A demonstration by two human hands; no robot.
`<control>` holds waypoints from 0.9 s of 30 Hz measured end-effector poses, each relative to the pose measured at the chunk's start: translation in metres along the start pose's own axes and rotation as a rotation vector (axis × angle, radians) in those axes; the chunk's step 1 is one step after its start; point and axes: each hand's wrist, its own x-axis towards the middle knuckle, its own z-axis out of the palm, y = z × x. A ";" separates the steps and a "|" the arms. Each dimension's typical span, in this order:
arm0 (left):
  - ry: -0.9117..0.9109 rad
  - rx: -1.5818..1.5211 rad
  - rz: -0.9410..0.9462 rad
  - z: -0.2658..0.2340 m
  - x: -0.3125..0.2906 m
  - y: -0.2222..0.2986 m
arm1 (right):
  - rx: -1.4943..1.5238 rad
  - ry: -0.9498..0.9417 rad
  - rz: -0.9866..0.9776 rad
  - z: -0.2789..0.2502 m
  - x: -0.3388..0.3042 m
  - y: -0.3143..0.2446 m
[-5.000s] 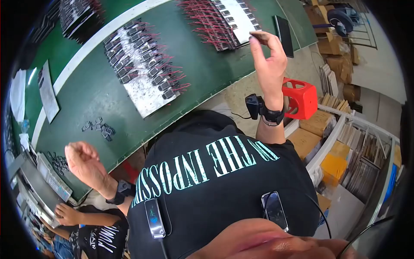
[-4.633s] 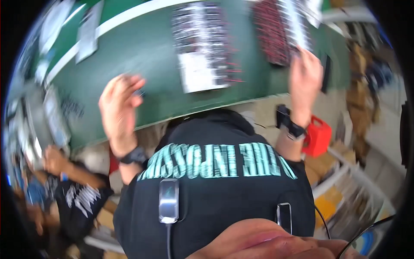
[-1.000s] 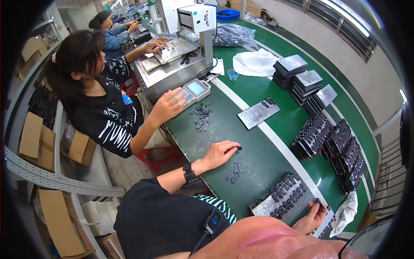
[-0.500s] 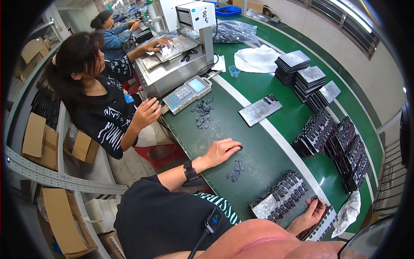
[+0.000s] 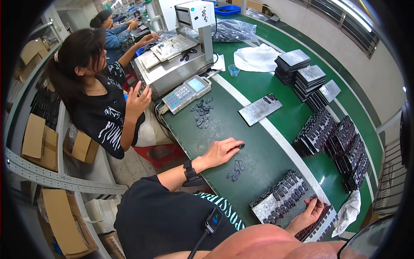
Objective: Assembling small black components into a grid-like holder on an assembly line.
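Note:
My left hand (image 5: 221,152) rests low over the green bench, its fingertips closed on a small black plastic part (image 5: 241,146). A few loose dark parts (image 5: 235,171) lie just nearer to me than that hand. At the lower right, my right hand (image 5: 311,210) pinches another small dark piece (image 5: 316,200) beside a stack of metal plates (image 5: 266,212). Rows of small black parts (image 5: 286,201) sit on the top plate of this stack. The exact shape of both held pieces is partly hidden by my fingers.
A handheld keypad device (image 5: 186,94) and a pile of black parts (image 5: 202,114) lie farther off. One metal plate (image 5: 258,111) straddles the white strip. Plate stacks (image 5: 311,74) and loaded stacks (image 5: 345,146) stand right. A co-worker (image 5: 103,90) sits left by a machine (image 5: 172,60).
More of the black part now shows at my left fingertips. My right hand has shifted slightly left and down. The co-worker's far hand has left the machine's plate; the near hand moved left and up.

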 end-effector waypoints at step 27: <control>-0.335 -0.837 -0.401 0.019 0.044 0.093 | 0.347 -0.207 0.334 0.007 -0.009 -0.026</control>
